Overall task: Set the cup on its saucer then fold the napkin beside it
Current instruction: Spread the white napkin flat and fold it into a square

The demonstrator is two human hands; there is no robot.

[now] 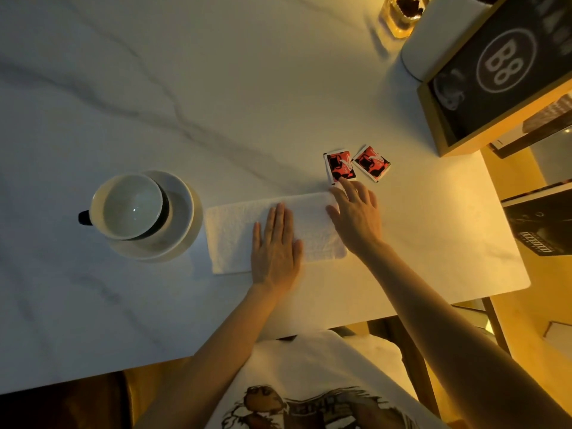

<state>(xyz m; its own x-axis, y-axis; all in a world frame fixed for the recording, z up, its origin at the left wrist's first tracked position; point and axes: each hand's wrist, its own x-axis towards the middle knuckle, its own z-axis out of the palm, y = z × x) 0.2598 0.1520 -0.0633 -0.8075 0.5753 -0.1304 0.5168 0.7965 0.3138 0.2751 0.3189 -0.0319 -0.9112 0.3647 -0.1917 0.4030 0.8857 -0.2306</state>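
Observation:
A white cup (130, 207) with a dark handle on its left stands on a white saucer (182, 212) at the left of the marble table. Just right of the saucer lies a white napkin (230, 233), spread as a flat rectangle. My left hand (274, 249) lies palm down on the napkin's middle, fingers together and flat. My right hand (356, 216) rests on the napkin's right end with its fingers spread, the fingertips reaching the far right corner. Neither hand grips anything.
Two red and black sachets (340, 166) (372, 162) lie just beyond my right hand. At the far right stand a wooden-framed sign (507, 72), a white cylinder (433, 38) and a glass jar (402, 13). The table's right edge (510, 230) is near.

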